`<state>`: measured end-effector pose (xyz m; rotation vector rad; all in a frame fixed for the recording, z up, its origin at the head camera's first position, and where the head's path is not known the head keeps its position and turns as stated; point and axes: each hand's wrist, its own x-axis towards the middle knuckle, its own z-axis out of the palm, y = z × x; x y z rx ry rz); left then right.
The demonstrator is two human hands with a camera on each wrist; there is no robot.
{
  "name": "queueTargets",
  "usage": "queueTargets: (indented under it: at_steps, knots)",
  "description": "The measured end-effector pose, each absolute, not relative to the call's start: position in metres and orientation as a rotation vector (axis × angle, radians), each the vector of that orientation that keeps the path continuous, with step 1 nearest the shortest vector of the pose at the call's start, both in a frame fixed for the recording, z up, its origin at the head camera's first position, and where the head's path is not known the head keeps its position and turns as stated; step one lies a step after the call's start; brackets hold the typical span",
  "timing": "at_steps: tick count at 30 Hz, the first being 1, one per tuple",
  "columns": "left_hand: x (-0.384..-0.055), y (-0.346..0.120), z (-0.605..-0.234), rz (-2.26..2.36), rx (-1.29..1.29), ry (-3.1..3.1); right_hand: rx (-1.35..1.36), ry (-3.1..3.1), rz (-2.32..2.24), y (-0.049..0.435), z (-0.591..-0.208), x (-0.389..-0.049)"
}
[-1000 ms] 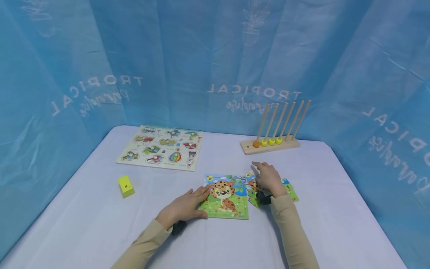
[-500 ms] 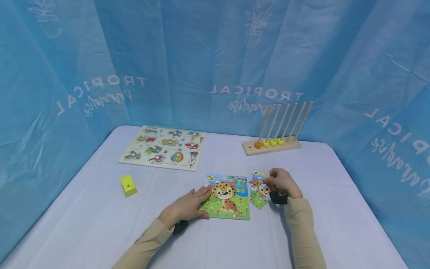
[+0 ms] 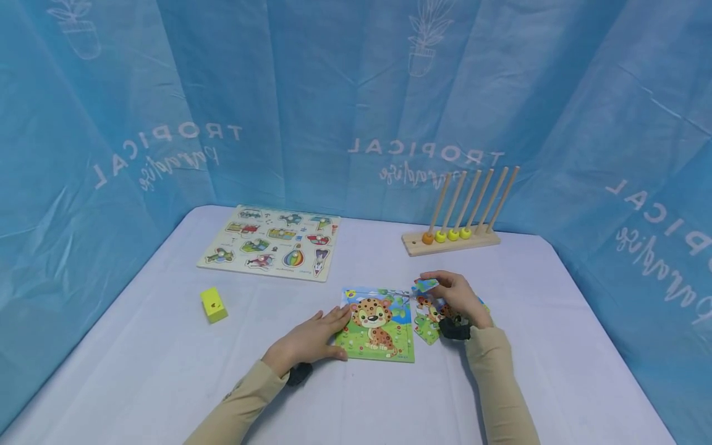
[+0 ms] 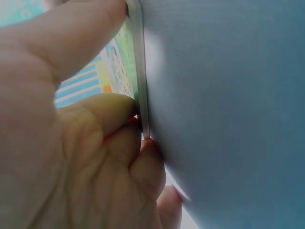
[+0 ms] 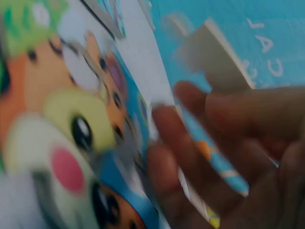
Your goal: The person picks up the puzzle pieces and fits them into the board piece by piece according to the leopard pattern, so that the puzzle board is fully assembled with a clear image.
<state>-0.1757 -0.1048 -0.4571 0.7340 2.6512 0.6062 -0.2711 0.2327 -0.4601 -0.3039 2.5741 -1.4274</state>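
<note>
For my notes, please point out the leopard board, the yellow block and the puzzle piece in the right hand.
Leopard board (image 3: 378, 332): head view, printed leopard.
Yellow block (image 3: 211, 300): head view, top face.
Puzzle piece (image 3: 426, 285): head view, printed face.

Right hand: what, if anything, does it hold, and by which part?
The right hand holds a jigsaw puzzle piece by the edge nearest the hand; the exact contact is blurred.

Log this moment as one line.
left hand: on leopard puzzle edge | right hand: pinches puzzle piece | loose pieces: beside puzzle
</note>
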Motion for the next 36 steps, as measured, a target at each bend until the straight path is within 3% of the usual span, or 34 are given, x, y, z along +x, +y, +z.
queueTargets:
  at_steps: [6, 13, 26, 36]
  knots:
    - [-0.177, -0.103, -0.457, 0.615, 0.723, 2.659, -0.531, 2.418, -1.51, 0.226, -0.461, -0.271]
    - [-0.177, -0.101, -0.456, 0.641, 0.7, 2.662, -0.444, 2.442, -1.502, 0.217, -0.46, -0.269]
    - [-0.175, -0.101, -0.454, 0.649, 0.696, 2.659, -0.442, 2.79, -1.051, 0.171, -0.464, -0.261]
    - [-0.174, -0.103, -0.456, 0.637, 0.684, 2.666, -0.336, 2.941, -0.898, 0.166, -0.465, -0.257]
